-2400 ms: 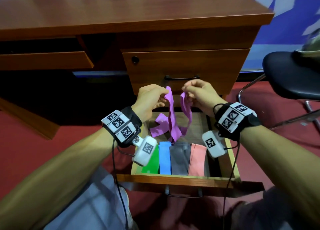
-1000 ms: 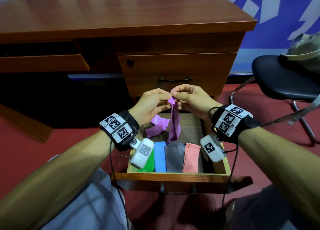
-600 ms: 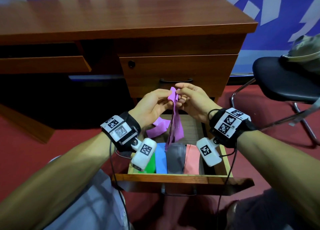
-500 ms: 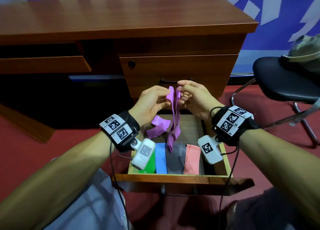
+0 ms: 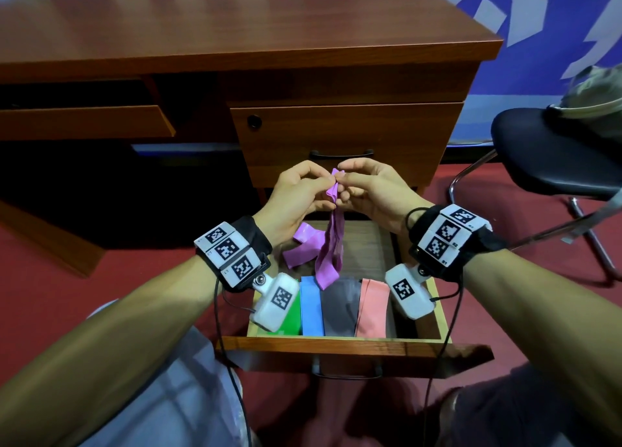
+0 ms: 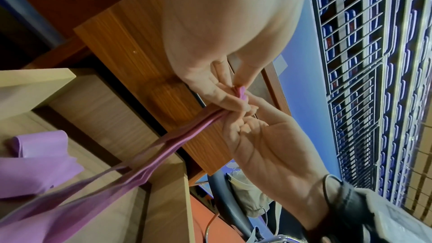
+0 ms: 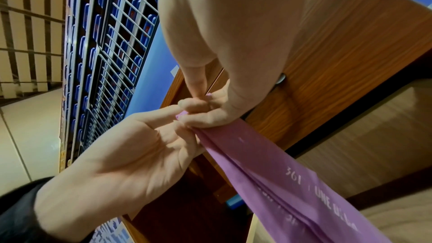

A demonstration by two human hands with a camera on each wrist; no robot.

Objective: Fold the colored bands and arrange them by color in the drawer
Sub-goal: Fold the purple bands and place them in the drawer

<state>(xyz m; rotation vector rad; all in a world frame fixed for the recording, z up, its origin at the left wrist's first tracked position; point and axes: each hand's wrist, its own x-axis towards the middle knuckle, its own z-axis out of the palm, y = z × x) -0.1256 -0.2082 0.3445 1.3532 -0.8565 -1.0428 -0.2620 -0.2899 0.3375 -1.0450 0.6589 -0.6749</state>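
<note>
A purple band [image 5: 331,244] hangs doubled over the open drawer [image 5: 336,344]. My left hand [image 5: 319,190] and right hand [image 5: 350,185] meet above it, and both pinch the band's bunched top. The left wrist view shows my left hand [image 6: 233,88] on the purple band [image 6: 163,151]. In the right wrist view my right hand [image 7: 198,103] pinches the same purple band [image 7: 280,173]. A second purple band [image 5: 301,248] lies loose at the drawer's back left. At the front lie folded green [image 5: 291,318], blue [image 5: 311,307], grey [image 5: 340,307] and pink [image 5: 372,307] bands, side by side.
The wooden desk [image 5: 235,26] rises behind the drawer, with a shut upper drawer and its black handle [image 5: 341,153] just beyond my hands. A black chair [image 5: 555,157] carrying a greyish bundle stands at the right on the red floor.
My hands, apart at first with one end of the band each, have come together. The two ends are now pinched as one and the band hangs doubled.
</note>
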